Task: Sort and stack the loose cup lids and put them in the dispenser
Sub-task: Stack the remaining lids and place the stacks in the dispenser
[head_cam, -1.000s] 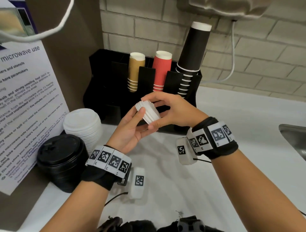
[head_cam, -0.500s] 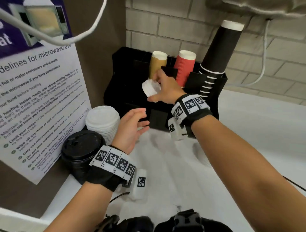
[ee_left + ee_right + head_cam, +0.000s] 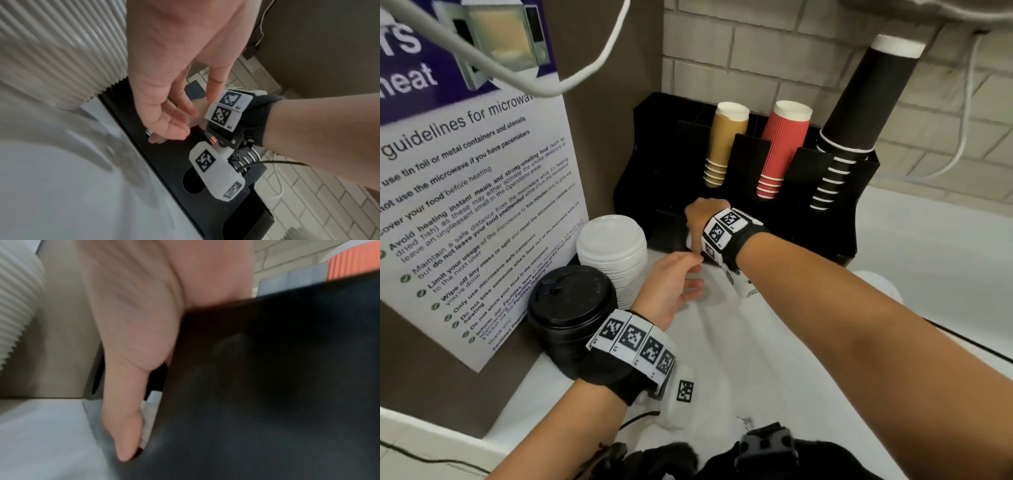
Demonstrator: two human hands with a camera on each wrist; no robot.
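Note:
My right hand [image 3: 700, 219] reaches down into a front slot of the black dispenser [image 3: 654, 161] and grips a small stack of white lids [image 3: 149, 408]. Its thumb [image 3: 125, 426] lies along the slot edge; the other fingers are hidden behind the dispenser wall. In the left wrist view a ribbed lid edge [image 3: 149, 131] shows at a right fingertip. My left hand [image 3: 685, 279] hovers just in front of the slot, fingers relaxed and empty [image 3: 176, 123]. A tall stack of large white lids [image 3: 613, 253] and a stack of black lids [image 3: 571, 308] stand at the left.
Tan cups [image 3: 726, 147], red cups [image 3: 780, 147] and a tall black cup stack [image 3: 852, 130] fill the dispenser's upper slots. A microwave poster [image 3: 465, 205] covers the left wall. White counter [image 3: 756, 359] spreads in front; brick wall [image 3: 808, 61] behind.
My right hand carried the small white lid stack away from the left hand, up past the cups, then down into the dispenser's front slot. The left hand let go and stayed low.

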